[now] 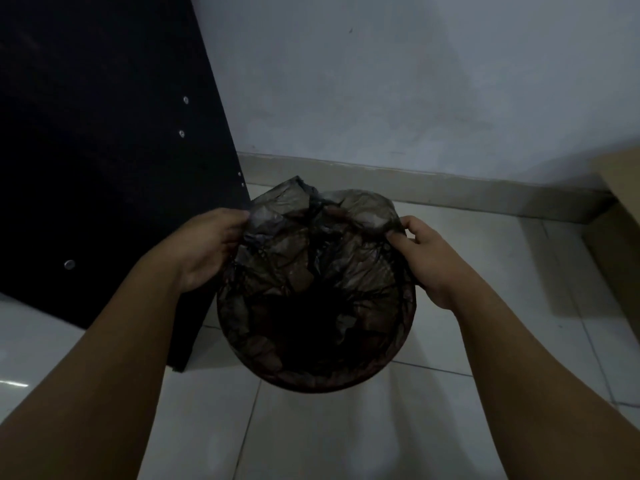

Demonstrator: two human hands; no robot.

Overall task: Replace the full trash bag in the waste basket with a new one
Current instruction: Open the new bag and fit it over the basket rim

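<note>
I am looking down at a pale tiled floor (346, 438) with a black panel (104, 150) leaning in at ten o'clock, its lower edge standing just beside the waste basket (311, 381). A brown cardboard box (620, 216) is sitting at three o'clock, well apart from the basket, and a grey wall (381, 81) is running across twelve o'clock. The round basket is standing at centre, lined with a thin dark trash bag (311, 258). My left hand (204, 247) is pinching the bag's rim at ten o'clock of the basket; my right hand (429, 258) is pinching it at two o'clock. Between them the far edge of the bag is bunching upward.
</note>
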